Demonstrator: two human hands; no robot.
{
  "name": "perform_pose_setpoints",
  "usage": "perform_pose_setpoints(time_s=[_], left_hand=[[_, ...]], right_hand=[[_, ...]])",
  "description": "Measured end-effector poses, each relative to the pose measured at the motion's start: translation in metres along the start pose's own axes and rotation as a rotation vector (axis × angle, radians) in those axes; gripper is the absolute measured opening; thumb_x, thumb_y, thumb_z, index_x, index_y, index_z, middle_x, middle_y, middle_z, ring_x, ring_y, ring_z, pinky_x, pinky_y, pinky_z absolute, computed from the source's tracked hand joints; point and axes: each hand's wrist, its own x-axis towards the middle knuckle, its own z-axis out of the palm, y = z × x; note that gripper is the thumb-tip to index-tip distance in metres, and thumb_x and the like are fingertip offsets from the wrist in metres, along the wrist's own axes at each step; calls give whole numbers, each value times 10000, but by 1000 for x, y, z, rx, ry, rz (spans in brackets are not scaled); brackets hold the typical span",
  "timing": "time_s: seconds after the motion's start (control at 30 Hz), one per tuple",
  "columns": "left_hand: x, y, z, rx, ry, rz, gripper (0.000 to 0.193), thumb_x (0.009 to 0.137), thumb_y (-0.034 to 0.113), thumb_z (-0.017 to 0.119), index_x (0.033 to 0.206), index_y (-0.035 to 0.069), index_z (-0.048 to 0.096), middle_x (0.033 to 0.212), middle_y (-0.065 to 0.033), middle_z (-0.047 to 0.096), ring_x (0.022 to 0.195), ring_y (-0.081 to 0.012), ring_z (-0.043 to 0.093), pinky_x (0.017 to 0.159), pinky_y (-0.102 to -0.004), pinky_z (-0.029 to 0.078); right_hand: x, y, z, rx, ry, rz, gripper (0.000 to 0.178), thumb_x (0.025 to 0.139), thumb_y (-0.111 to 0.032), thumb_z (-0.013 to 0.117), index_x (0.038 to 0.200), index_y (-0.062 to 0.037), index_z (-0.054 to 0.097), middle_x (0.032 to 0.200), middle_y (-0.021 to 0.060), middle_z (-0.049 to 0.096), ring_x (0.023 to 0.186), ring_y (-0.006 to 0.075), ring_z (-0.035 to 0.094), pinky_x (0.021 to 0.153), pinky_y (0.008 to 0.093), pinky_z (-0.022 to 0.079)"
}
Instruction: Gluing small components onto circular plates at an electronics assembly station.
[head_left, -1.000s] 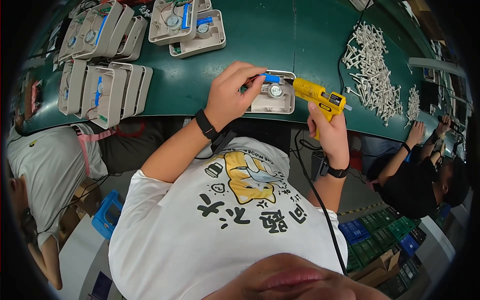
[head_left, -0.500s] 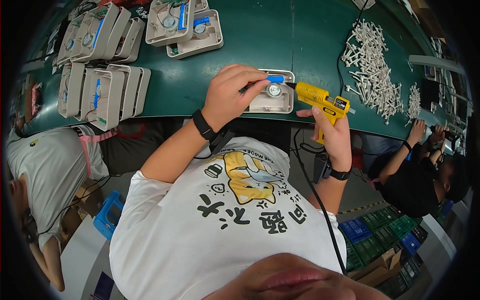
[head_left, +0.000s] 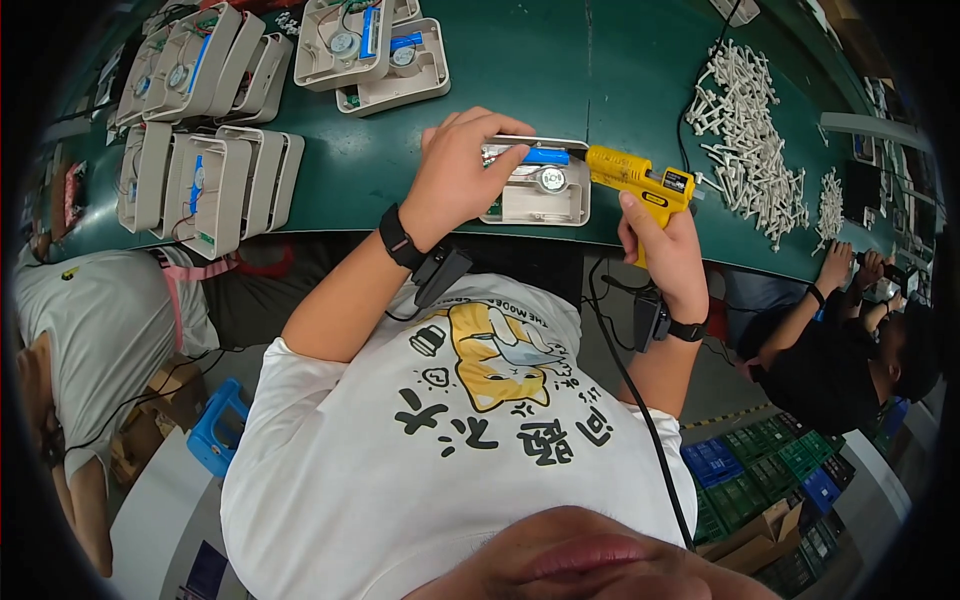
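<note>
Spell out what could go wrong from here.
The yellow glue gun in the right hand has its tip close to the blue cylinder; if hot, it might damage the cylinder's covering.

The left hand has its thumb at that cylinder's other end, so a slip of the gun could burn it.

The open housing lies near the table's near edge; a knock might push it off.

1. Moderately bright, even light falls on the green table (head_left: 520,80) from above, leaving the space beneath dark.
2. Pale glare marks its left end.
3. The yellow glue gun (head_left: 620,165) looks fairly sharp.
4. The co-worker in black (head_left: 805,370) appears dim and soft.
5. Fisheye distortion bends the table's edge; black vignetting rings the view.
</note>
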Motion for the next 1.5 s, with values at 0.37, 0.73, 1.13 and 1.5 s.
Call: perform_pose_setpoints(time_s=[0.37, 0.73, 1.13, 1.5], left_hand=[[4, -10, 1, -23, -53, 32, 178, 955, 245, 742, 1104, 192, 823, 1048, -5, 719, 1027, -235, 621, 929, -407, 355], [-1, -9, 0, 19, -61, 38, 190, 994, 254, 721, 1142, 186, 819, 1081, 24, 739, 1011, -197, 629, 944, -366, 360], [-6, -11, -11, 84, -170, 175, 528, 865, 57, 596, 1372, 177, 682, 1274, -5, 677, 1172, -221, 562, 1011, -381, 319], [-6, -11, -10, 82, -146, 201, 484, 857, 76, 572, 1316, 155, 703, 1223, -21, 680, 1173, -240, 570, 983, -405, 348]], right_hand=[[-18, -1, 17, 119, 119, -73, 258, 1076, -254, 671, 1135, -2, 680, 713, 5, 646, 548, 70, 549, 494, 230, 438], [-25, -7, 7, -110, 45, -22, 274, 1083, -260, 661, 1167, 0, 679, 730, 8, 665, 559, 67, 566, 501, 221, 449], [-8, -21, 44, -28, -78, -79, 277, 1075, -269, 668, 1136, 0, 694, 726, -19, 658, 547, 44, 545, 493, 213, 431], [-12, -20, 46, -106, -43, -81, 268, 1072, -269, 676, 1129, -8, 698, 709, -14, 649, 534, 47, 532, 488, 219, 427]])
